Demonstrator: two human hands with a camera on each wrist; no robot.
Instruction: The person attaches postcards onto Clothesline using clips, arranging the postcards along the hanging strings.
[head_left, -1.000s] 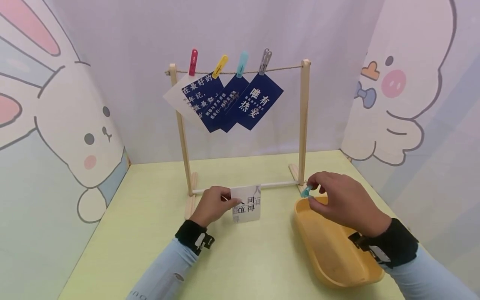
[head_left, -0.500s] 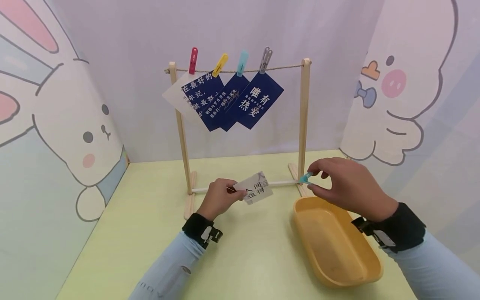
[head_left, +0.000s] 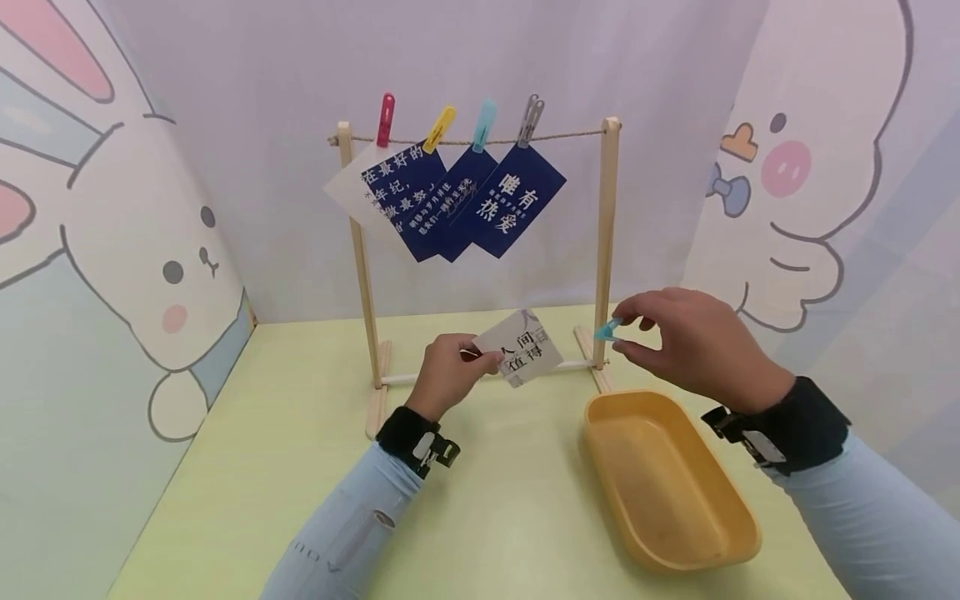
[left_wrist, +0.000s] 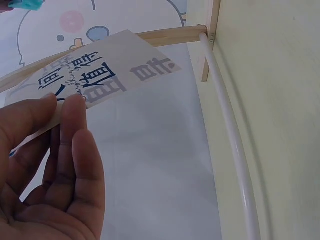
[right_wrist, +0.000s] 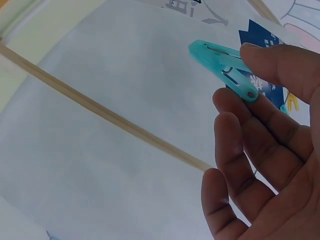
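My left hand [head_left: 452, 372] pinches a white card [head_left: 519, 347] with dark printed characters by its left corner, tilted and held in front of the rack's lower bar. In the left wrist view the card [left_wrist: 117, 65] reaches out past the thumb and fingertips. Between thumb and fingers my right hand [head_left: 693, 346] holds a turquoise clothespin [head_left: 606, 330], close to the rack's right post. The right wrist view shows this clothespin [right_wrist: 220, 67] gripped by its handle ends. Above both hands, a cord [head_left: 570, 136] carries several cards hung by clothespins, among them a blue card [head_left: 517, 200].
The wooden rack [head_left: 606, 242] stands at the back of the pale yellow table [head_left: 300, 467], a white bar [head_left: 573, 365] joining its feet. A yellow plastic basin [head_left: 667, 492] lies at the right, below my right hand. Cartoon-printed cloth [head_left: 300, 250] surrounds the table.
My left hand has lifted the card up and a little to the right, turning it to a slant. My right hand has risen from over the basin with the clothespin.
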